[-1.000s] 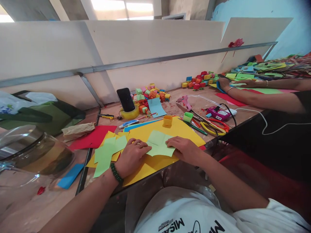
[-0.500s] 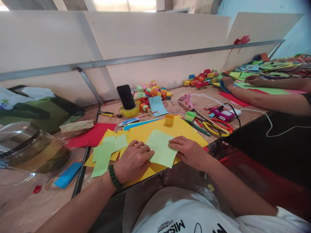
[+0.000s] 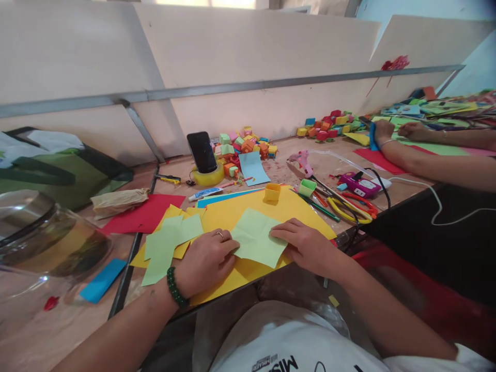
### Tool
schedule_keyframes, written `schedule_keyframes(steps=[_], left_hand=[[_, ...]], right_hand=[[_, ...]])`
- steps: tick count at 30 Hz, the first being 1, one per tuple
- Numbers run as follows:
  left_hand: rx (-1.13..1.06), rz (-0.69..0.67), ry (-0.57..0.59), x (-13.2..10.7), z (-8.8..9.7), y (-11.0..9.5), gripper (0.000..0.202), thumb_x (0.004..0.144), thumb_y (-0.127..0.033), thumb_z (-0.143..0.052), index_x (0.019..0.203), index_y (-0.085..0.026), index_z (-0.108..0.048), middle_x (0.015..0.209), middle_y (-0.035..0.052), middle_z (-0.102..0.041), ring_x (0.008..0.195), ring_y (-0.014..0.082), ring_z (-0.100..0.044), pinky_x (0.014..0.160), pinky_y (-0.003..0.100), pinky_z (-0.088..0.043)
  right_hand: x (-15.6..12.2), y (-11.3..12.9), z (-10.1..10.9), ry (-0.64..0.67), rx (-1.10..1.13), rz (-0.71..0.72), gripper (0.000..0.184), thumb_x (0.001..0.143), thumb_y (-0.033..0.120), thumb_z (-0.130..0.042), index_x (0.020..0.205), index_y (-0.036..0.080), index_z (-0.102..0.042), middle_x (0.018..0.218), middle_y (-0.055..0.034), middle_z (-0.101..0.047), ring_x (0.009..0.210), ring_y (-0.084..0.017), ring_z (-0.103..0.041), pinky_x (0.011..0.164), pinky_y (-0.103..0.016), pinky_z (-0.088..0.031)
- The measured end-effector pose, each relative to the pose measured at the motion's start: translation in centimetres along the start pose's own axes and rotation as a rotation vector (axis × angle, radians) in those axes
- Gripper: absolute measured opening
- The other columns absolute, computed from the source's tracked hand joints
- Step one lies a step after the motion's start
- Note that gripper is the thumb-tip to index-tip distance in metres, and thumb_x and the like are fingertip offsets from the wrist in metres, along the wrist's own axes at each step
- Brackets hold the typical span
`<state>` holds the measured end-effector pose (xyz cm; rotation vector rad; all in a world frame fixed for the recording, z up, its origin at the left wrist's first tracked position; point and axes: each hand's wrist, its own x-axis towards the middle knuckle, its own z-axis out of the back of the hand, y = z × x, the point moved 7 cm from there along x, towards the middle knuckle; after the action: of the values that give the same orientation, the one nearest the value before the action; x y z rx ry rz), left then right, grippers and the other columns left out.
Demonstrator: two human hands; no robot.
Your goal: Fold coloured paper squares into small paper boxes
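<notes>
A light green paper square (image 3: 258, 238) with fold creases lies on a large yellow sheet (image 3: 289, 207) at the table's near edge. My left hand (image 3: 205, 261), with a ring and a green bead bracelet, presses its curled fingers on the square's left edge. My right hand (image 3: 306, 245) lies on the square's right edge, fingers bent down on the paper. Several loose green and yellow paper pieces (image 3: 166, 244) lie just left of my left hand.
Behind the sheet stand an orange paper cup (image 3: 272, 192), a green cup (image 3: 307, 187), a phone on a tape roll (image 3: 202, 153), piles of coloured paper cubes (image 3: 242, 145), a glue gun (image 3: 300, 160) and scissors (image 3: 346, 206). Another person's arms (image 3: 422, 155) rest at the right. A glass jar (image 3: 42, 243) stands at the left.
The green square has been turned and flattened between my hands, from a partly folded shape to a spread sheet. The camera view has dropped slightly.
</notes>
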<state>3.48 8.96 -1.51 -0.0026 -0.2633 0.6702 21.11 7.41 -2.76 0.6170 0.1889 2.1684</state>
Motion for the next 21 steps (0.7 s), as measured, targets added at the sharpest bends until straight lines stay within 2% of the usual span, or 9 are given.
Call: schedule_keyframes(steps=[4, 7, 8, 10, 13, 15, 17, 19, 21], left_hand=[[-0.141, 0.137, -0.004, 0.4, -0.3, 1.6, 0.027, 0.090, -0.023, -0.043, 0.069, -0.019, -0.060, 0.070, 0.0027, -0.060, 0.066, 0.0148, -0.057, 0.059, 0.026, -0.040], [-0.213, 0.263, 0.020, 0.6, -0.7, 2.8, 0.029, 0.089, -0.026, -0.043, 0.064, -0.018, -0.055, 0.066, 0.0014, -0.058, 0.060, 0.0138, -0.054, 0.055, 0.025, -0.037], [-0.245, 0.303, 0.026, 0.5, -0.8, 3.1, 0.026, 0.089, -0.027, -0.045, 0.067, -0.018, -0.057, 0.066, 0.0010, -0.059, 0.060, 0.0141, -0.054, 0.055, 0.025, -0.037], [-0.310, 0.366, 0.034, 0.4, -1.0, 3.5, 0.019, 0.087, -0.027, -0.047, 0.083, -0.017, -0.062, 0.066, 0.0002, -0.061, 0.060, 0.0151, -0.055, 0.055, 0.025, -0.039], [-0.326, 0.399, 0.024, 0.1, -1.2, 3.6, 0.036, 0.087, -0.026, -0.046, 0.120, -0.016, -0.056, 0.069, 0.0001, -0.063, 0.063, 0.0169, -0.058, 0.059, 0.027, -0.043], [-0.244, 0.367, -0.014, 0.0, -1.1, 3.4, 0.048, 0.089, -0.023, -0.044, 0.136, -0.015, -0.044, 0.076, 0.0027, -0.065, 0.070, 0.0186, -0.061, 0.064, 0.029, -0.046], [-0.126, 0.281, -0.082, 0.0, -0.6, 2.7, 0.052, 0.088, -0.019, -0.043, 0.141, -0.018, -0.040, 0.094, 0.0088, -0.065, 0.085, 0.0210, -0.062, 0.074, 0.033, -0.049], [-0.038, 0.151, -0.120, 0.0, -0.1, 1.4, 0.051, 0.087, -0.016, -0.046, 0.137, -0.025, -0.046, 0.117, 0.0134, -0.059, 0.104, 0.0246, -0.057, 0.087, 0.040, -0.047], [-0.001, 0.031, -0.088, 0.2, -0.1, 0.0, 0.041, 0.087, -0.020, -0.050, 0.126, -0.030, -0.058, 0.130, 0.0135, -0.053, 0.114, 0.0285, -0.051, 0.094, 0.048, -0.043]], right_hand=[[1.2, -1.7, 0.0, 0.029, 0.084, -0.050, 0.014, 0.086, 0.018, -0.055, 0.093, 0.020, -0.067, 0.088, -0.0071, -0.068, 0.085, -0.021, -0.058, 0.075, -0.034, -0.051], [1.7, -3.8, -0.2, 0.003, 0.187, -0.210, 0.011, 0.086, 0.025, -0.056, 0.087, 0.018, -0.064, 0.075, -0.0022, -0.063, 0.071, -0.016, -0.056, 0.064, -0.028, -0.047], [1.7, -4.4, -0.3, -0.019, 0.221, -0.271, 0.013, 0.085, 0.026, -0.056, 0.092, 0.018, -0.063, 0.073, -0.0004, -0.061, 0.067, -0.015, -0.055, 0.062, -0.026, -0.046], [1.5, -5.1, -0.4, -0.060, 0.271, -0.353, 0.028, 0.083, 0.027, -0.057, 0.109, 0.016, -0.059, 0.072, 0.0019, -0.059, 0.064, -0.014, -0.054, 0.061, -0.025, -0.045], [1.3, -5.3, -0.7, -0.108, 0.281, -0.363, 0.045, 0.080, 0.026, -0.059, 0.123, 0.016, -0.053, 0.074, 0.0018, -0.059, 0.065, -0.013, -0.055, 0.063, -0.026, -0.046], [1.2, -5.1, -0.8, -0.134, 0.259, -0.322, 0.045, 0.079, 0.024, -0.059, 0.123, 0.017, -0.054, 0.080, -0.0002, -0.061, 0.069, -0.014, -0.057, 0.064, -0.026, -0.048], [1.2, -4.8, -0.8, -0.159, 0.231, -0.272, 0.044, 0.079, 0.022, -0.059, 0.122, 0.020, -0.055, 0.088, -0.0028, -0.063, 0.074, -0.015, -0.059, 0.066, -0.027, -0.050], [1.3, -4.5, -0.7, -0.172, 0.201, -0.224, 0.042, 0.081, 0.020, -0.057, 0.123, 0.022, -0.057, 0.097, -0.0054, -0.064, 0.081, -0.016, -0.061, 0.069, -0.027, -0.053], [1.4, -3.9, -0.6, -0.165, 0.150, -0.156, 0.035, 0.084, 0.017, -0.055, 0.117, 0.024, -0.062, 0.107, -0.0081, -0.062, 0.090, -0.017, -0.062, 0.074, -0.029, -0.054]])
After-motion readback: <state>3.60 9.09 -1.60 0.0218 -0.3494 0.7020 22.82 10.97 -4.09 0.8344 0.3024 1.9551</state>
